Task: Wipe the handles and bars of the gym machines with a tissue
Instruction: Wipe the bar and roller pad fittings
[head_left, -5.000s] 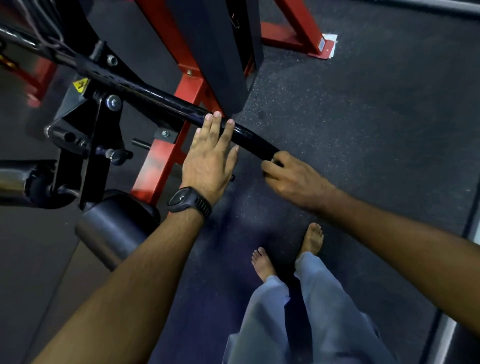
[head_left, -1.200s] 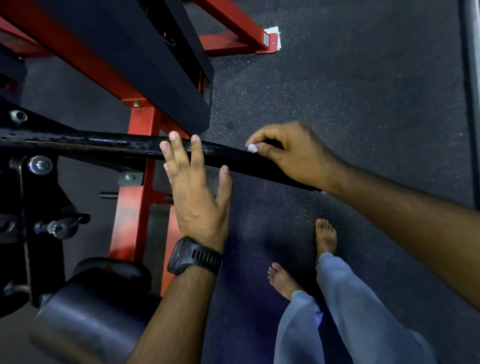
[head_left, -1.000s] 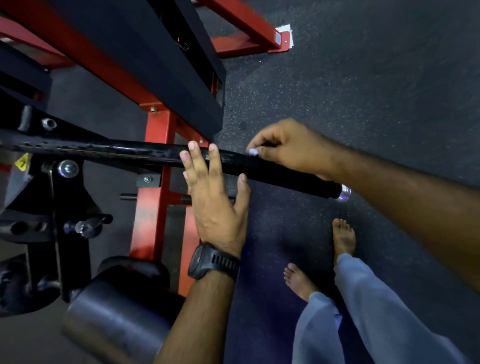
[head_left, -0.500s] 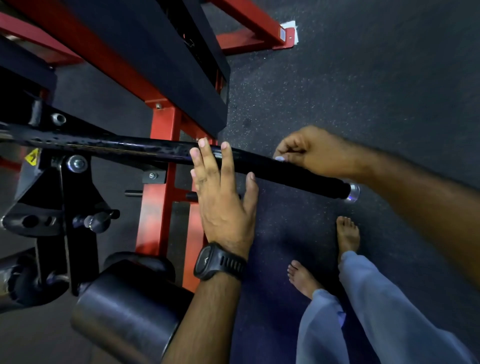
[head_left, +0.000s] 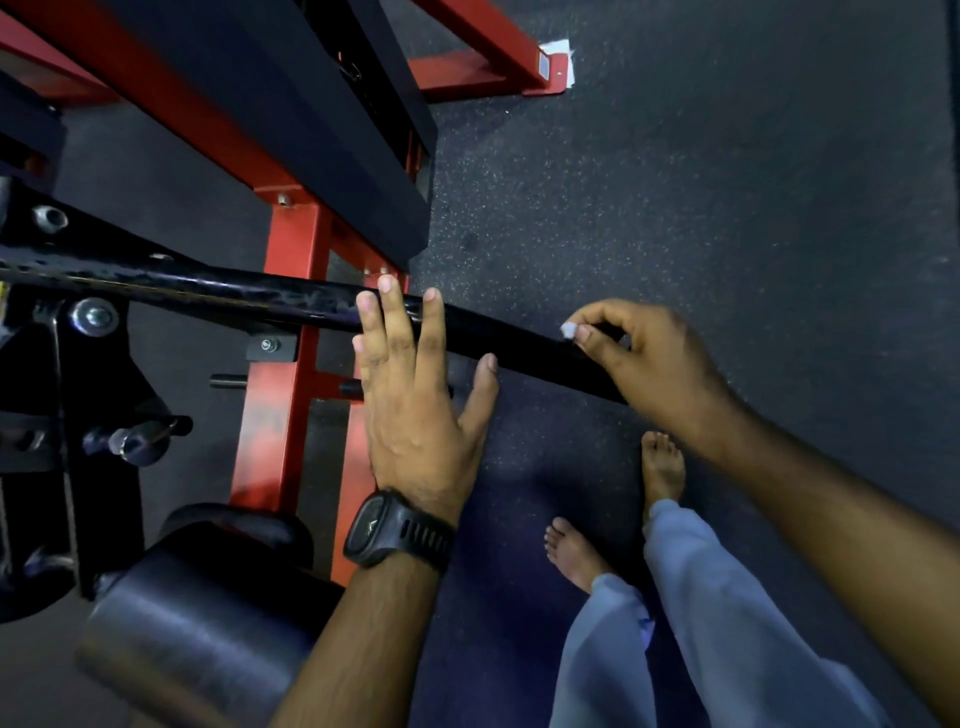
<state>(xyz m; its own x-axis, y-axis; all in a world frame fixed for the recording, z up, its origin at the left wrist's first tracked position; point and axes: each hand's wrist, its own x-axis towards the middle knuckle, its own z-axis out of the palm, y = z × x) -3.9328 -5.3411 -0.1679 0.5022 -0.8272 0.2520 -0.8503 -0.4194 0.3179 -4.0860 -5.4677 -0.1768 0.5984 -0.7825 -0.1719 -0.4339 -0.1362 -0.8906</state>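
A long black bar (head_left: 234, 296) of the gym machine runs from the left edge down to the right. My left hand (head_left: 415, 395), with a black watch on the wrist, lies flat with straight fingers across the bar's middle. My right hand (head_left: 644, 364) pinches a small white tissue wad (head_left: 569, 329) between thumb and fingertips and holds it on the bar's top near its right end. That hand covers the bar's end cap.
The red machine frame (head_left: 291, 332) and a dark pad (head_left: 291, 104) stand behind the bar. A black roller pad (head_left: 197, 639) lies lower left beside bolts and a pin knob (head_left: 140, 439). My bare feet (head_left: 660, 467) stand on the dark speckled rubber floor (head_left: 727, 208).
My right hand with the tissue has slid along the bar toward its right end and now hides the end cap. My left hand stays flat on the bar.
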